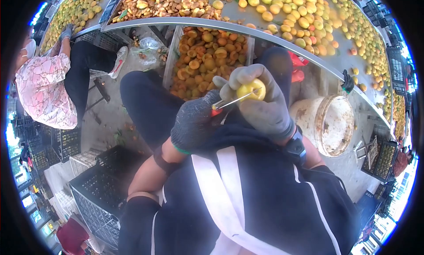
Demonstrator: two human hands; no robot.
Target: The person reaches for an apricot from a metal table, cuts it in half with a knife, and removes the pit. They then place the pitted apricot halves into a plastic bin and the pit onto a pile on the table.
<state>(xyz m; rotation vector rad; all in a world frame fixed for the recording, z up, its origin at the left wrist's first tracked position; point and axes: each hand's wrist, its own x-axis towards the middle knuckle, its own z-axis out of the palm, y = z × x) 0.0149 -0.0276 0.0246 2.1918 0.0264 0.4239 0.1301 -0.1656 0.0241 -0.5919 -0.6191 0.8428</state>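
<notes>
My left hand (194,120), in a dark knit glove, is closed round the red handle of a small thin-bladed knife (234,100). The metal blade points up and right, its tip at a yellow apricot (259,86). My right hand (270,111), in a grey coated glove, grips that apricot between thumb and fingers. Both hands are close together above my lap. Just beyond them, between my knees, stands a crate (172,56) filled with halved orange apricots (207,61).
A metal-edged table (176,21) curves across the front, bearing whole apricots (304,23) and a brownish cut heap (165,5). A stained white bucket (304,122) is at right, a black crate (99,197) at lower left. Another person (46,91) sits at left.
</notes>
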